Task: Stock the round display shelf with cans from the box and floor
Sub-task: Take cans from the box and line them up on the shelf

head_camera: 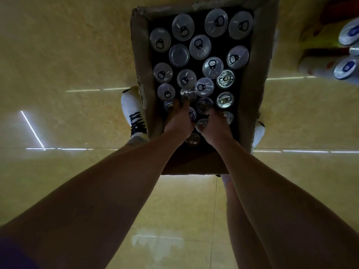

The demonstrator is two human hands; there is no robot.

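An open cardboard box (252, 78) stands on the floor between my feet, packed with several upright silver cans (182, 27) seen from above, pull tabs up. My left hand (177, 121) reaches into the near part of the box, and its fingertips pinch the top of one can (187, 93). Beside it, my right hand (216, 124) has its fingers curled down round another can (202, 123) that is mostly hidden by the hand. At the upper right is the edge of the round display shelf (310, 53), with blue-and-white cans (346, 67) on it.
Glossy yellow floor tiles (68, 65) surround the box. My white shoe with black laces (134, 113) touches the box's left side, and my other shoe (259, 133) shows at its right side. The shelf stands just right of the box.
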